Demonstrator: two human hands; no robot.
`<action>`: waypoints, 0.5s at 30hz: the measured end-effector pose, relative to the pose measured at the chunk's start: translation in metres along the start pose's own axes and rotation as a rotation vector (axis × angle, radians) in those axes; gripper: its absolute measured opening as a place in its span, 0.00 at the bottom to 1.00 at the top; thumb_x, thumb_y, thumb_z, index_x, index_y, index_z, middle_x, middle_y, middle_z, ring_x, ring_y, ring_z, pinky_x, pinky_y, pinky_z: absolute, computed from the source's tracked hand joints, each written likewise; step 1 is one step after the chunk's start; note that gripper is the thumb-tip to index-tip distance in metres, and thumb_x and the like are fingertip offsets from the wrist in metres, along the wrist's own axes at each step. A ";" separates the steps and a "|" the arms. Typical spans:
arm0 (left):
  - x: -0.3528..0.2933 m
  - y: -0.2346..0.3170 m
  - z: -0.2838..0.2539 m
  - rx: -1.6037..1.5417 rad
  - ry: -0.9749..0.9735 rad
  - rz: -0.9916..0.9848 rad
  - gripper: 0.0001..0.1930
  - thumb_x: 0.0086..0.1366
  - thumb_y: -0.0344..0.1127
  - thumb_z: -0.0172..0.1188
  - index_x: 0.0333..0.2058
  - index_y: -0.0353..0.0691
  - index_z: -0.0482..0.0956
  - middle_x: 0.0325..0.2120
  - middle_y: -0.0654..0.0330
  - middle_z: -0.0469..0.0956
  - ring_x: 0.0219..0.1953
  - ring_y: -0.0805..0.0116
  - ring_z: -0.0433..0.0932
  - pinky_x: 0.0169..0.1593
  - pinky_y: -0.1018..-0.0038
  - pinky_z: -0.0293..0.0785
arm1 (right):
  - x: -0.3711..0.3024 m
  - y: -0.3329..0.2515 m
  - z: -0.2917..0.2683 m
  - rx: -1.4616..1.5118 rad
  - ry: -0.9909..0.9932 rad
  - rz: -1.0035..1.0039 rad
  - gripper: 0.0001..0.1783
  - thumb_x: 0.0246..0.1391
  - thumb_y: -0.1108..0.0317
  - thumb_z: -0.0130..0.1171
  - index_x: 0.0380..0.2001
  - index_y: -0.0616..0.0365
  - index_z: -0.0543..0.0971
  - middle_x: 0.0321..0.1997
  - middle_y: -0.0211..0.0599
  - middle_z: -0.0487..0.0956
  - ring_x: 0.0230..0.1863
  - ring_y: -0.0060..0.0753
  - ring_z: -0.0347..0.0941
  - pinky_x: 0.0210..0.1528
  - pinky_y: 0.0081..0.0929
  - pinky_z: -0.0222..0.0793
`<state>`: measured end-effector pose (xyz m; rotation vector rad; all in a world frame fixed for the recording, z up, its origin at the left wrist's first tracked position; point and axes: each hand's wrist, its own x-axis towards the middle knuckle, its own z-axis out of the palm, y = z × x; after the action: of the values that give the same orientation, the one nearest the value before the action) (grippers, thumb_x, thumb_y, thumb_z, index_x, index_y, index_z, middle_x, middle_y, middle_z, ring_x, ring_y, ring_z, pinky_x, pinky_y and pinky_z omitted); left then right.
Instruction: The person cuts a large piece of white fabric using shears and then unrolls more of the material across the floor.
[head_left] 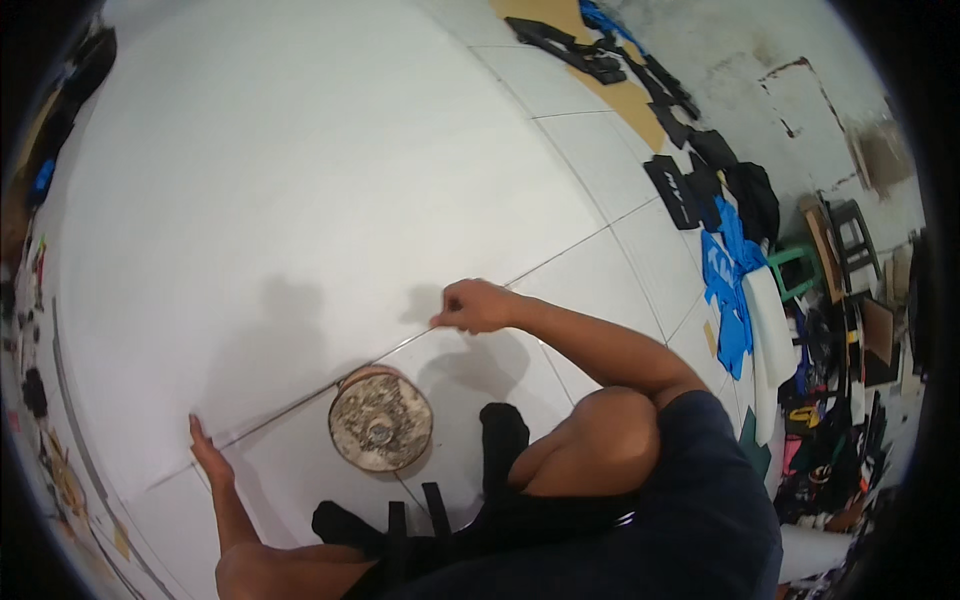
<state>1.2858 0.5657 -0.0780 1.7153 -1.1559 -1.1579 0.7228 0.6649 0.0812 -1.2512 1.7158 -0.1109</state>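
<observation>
A large white sheet (pixel 330 160) is spread over the tiled floor, its near edge running slantwise in front of me. My right hand (pixel 475 306) is closed, thumb and fingertips pinched at that edge; the fingers partly hide what they grip. At the left end of the same edge, my left hand (pixel 208 452) rests with its fingers stretched out, holding nothing. Between the hands, close to my feet, stands a round, worn, blotchy weight-like disc (pixel 381 420) with a small knob in its middle. It sits right by the sheet's edge.
Black and blue cloth pieces (pixel 735 250) lie along the right, some on a tan board (pixel 635 110). Beyond them are a green stool (pixel 795 272), a white roll (pixel 765 340) and piled clutter (pixel 810 440) by the wall. Small items (pixel 35 390) line the far left.
</observation>
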 end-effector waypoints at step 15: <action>0.034 0.126 0.012 -0.561 -0.093 -0.110 0.14 0.66 0.39 0.57 0.44 0.35 0.75 0.40 0.57 0.78 0.42 0.70 0.78 0.46 0.76 0.76 | 0.025 0.205 -0.015 0.849 0.853 0.534 0.29 0.54 0.45 0.61 0.32 0.66 0.72 0.24 0.41 0.77 0.20 0.32 0.76 0.15 0.29 0.67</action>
<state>1.2475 0.4932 0.0245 1.3112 -0.6973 -1.4746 0.5719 0.7353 -0.0425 -0.0579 2.2611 -1.0451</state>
